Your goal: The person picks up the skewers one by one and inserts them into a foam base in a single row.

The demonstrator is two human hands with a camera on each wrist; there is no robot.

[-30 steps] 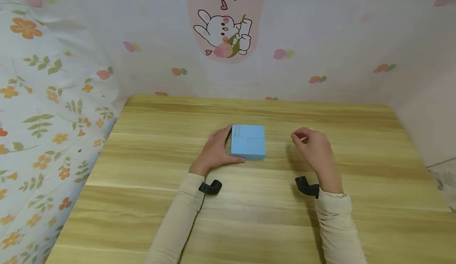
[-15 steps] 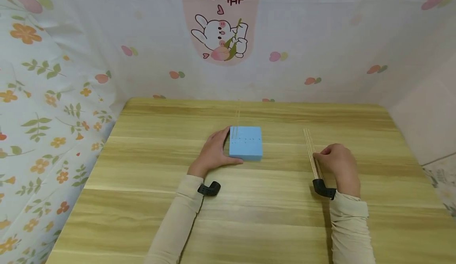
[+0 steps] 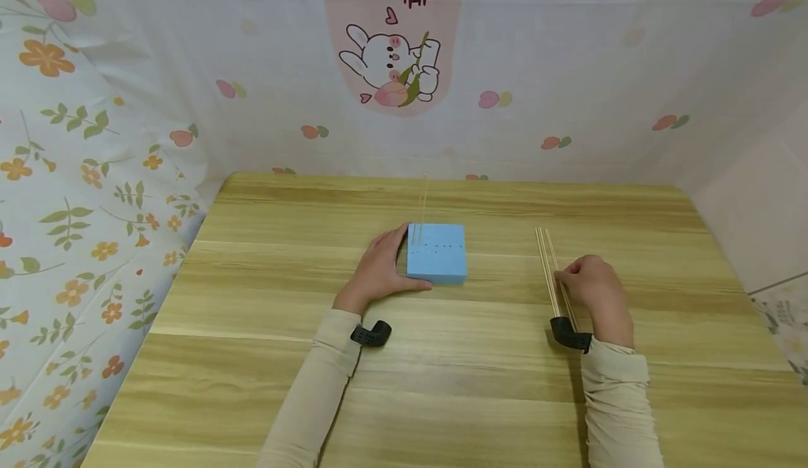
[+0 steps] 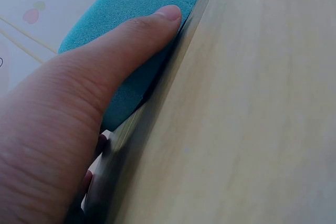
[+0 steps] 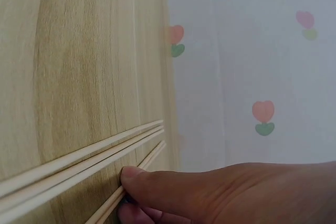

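Observation:
A blue foam block (image 3: pixel 438 261) with rows of small holes sits on the table, and my left hand (image 3: pixel 376 273) grips its left side. In the left wrist view the thumb (image 4: pixel 131 40) lies along one side of the block; most other fingers are hidden. Two thin wooden sticks (image 3: pixel 421 208) stand up from the block's back left holes. To the right, several more sticks (image 3: pixel 546 271) lie on the table. My right hand (image 3: pixel 596 289) pinches the rightmost sticks (image 5: pixel 150 157) between thumb and fingers, a little apart from the others.
The wood-grain table (image 3: pixel 442 377) ends at a white patterned cloth (image 3: pixel 252 103) hanging behind it, with a flowered cloth (image 3: pixel 82 243) on the left. Black camera mounts (image 3: pixel 371 335) sit at both wrists.
My right hand has moved from near the block, right and back toward me, to the lying sticks. It now pinches the rightmost ones, which have spread from the rest. The left hand keeps its grip.

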